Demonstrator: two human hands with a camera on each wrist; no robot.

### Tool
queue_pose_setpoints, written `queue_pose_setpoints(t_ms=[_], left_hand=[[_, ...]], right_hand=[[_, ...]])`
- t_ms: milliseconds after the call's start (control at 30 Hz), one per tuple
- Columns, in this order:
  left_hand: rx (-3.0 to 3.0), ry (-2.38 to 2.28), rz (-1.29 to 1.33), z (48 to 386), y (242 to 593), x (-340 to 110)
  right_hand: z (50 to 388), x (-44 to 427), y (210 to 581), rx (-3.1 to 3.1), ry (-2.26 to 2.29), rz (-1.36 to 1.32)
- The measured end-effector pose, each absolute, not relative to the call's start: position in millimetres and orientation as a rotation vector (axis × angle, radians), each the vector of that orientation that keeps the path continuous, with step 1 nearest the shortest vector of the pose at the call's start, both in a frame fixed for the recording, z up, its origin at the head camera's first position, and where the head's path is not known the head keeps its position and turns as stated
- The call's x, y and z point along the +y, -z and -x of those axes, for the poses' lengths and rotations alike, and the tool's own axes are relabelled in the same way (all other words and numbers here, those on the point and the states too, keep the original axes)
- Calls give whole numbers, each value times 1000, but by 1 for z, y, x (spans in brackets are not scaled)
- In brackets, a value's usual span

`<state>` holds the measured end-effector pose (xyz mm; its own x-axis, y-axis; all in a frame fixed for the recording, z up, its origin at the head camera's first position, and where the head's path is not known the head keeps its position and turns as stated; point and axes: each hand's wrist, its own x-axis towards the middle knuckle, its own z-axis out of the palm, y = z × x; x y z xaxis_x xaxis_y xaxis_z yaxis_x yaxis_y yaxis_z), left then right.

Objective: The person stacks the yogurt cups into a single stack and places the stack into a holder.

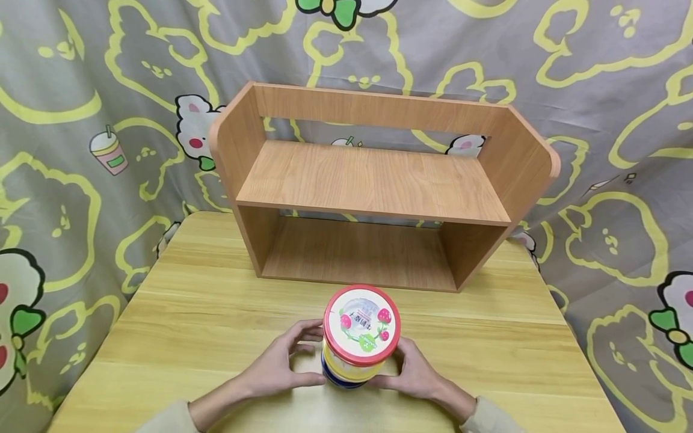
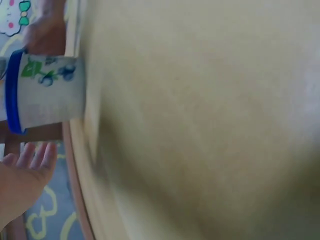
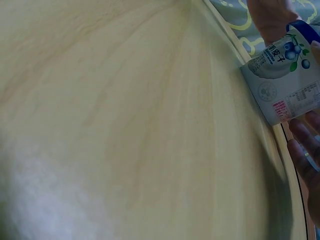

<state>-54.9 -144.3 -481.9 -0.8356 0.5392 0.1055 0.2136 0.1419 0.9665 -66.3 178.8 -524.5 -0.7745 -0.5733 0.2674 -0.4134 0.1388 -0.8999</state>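
A stack of round tubs stands on the wooden table, a red-lidded tub [image 1: 363, 325] on top, with yellow and blue rims below it. In the left wrist view, a white tub [image 2: 52, 90] with a blue lid and blueberry print shows; in the right wrist view, that tub [image 3: 287, 75] appears at the right edge. My left hand [image 1: 276, 367] curves loosely around the stack's left side, with a gap between its fingers [image 2: 40, 157] and the blue-lidded tub. On the right side, my right hand [image 1: 419, 376] is close around the stack, fingers spread; contact is partly hidden.
Behind the tubs, a wooden two-level shelf [image 1: 373, 180] stands on the table [image 1: 189, 300], both levels bare. A grey curtain [image 1: 151, 72] with yellow cartoon outlines hangs behind and at both sides.
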Motion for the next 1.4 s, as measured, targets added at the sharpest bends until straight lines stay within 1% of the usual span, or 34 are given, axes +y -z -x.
queue_pose_setpoints(t_ms=[267, 633, 1400], left_hand=[[2054, -1798, -640, 52, 491, -139], [1969, -1810, -648, 49, 498, -129], [2012, -1741, -602, 55, 496, -118]], right_hand=[[66, 178, 525, 2259, 1708, 990], [67, 178, 526, 2263, 1703, 993], [66, 178, 525, 2238, 1730, 991]])
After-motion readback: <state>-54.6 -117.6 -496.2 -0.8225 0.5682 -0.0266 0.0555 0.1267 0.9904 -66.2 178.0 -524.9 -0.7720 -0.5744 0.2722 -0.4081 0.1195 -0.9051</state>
